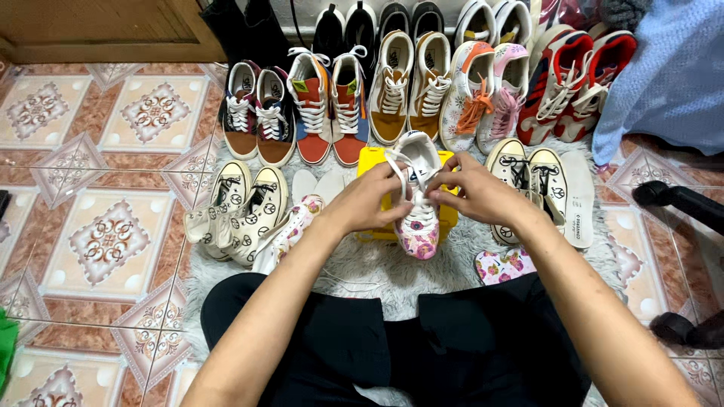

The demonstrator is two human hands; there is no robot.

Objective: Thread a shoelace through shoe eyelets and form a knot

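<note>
Left hand (pixel 369 202) pinches lace (pixel 398 167) | right hand (pixel 477 194) pinches lace too | floral sneaker (pixel 418 226) on yellow box (pixel 369 162), rug (pixel 377 271) centre | shoe row (pixel 407 90) at far edge

Hemmed in. My left hand (pixel 369 202) and right hand (pixel 471 192) meet over the floral sneaker (pixel 419 218) on the yellow stand (pixel 369 162). Cream high-tops (pixel 240 215) crowd my left, cream low-tops (pixel 528 185) and a loose insole (pixel 579 197) my right; a shoe row (pixel 422 90) walls the far side. Open room: white rug (pixel 377 271) between stand and my knees, and tiled floor (pixel 98 188) far left.
</note>
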